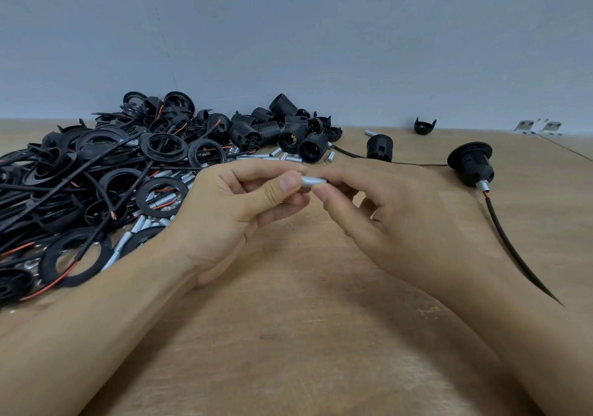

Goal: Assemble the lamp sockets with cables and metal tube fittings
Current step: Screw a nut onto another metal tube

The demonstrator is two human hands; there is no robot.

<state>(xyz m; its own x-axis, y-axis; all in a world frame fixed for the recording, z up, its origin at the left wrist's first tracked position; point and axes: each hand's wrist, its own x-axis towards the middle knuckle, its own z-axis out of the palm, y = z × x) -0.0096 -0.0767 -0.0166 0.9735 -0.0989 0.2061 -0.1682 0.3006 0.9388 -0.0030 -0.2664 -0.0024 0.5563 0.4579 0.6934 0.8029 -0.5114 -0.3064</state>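
A short silver metal tube [313, 181] is held level above the wooden table [298, 335], between both hands. My left hand [237, 204] pinches its left end with thumb and forefinger. My right hand [388, 207] pinches its right end, where something dark shows under the fingers; I cannot tell what it is. To the right lies an assembled black lamp socket [471, 162] with a ring, a metal tube at its base and a black cable [510, 242] trailing toward me.
A big heap of black rings, caps and cables [80, 187] fills the left side. Threaded black socket bodies [288, 130] and loose silver tubes [279, 156] lie behind my hands. A lone socket body [380, 147], a black cap [425, 126] and metal brackets [539, 126] sit near the wall.
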